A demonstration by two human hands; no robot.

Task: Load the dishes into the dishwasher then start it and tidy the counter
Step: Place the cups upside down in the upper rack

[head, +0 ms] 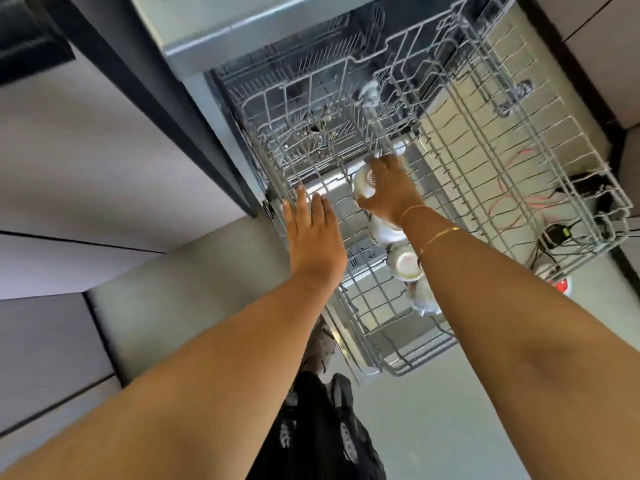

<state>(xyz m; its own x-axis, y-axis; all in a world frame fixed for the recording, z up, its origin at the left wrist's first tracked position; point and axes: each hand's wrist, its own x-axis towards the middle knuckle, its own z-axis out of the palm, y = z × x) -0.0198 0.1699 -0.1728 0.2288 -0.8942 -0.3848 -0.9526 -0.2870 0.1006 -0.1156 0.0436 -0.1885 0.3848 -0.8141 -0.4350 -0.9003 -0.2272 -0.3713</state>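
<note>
Two hands reach into the pulled-out grey wire dishwasher rack [485,150]: right hand [391,192] grips a small white ceramic cup [364,183]; left hand [315,237], fingers straight, at its left rim.

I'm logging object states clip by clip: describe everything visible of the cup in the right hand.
The cup is white and glossy, ceramic by its look, with a faint reddish mark. The right hand grips it from above, fingers curled round it. It is tilted over the grey wire rack, at the far end of a row of similar white cups. Contact with the wires cannot be told.
</note>
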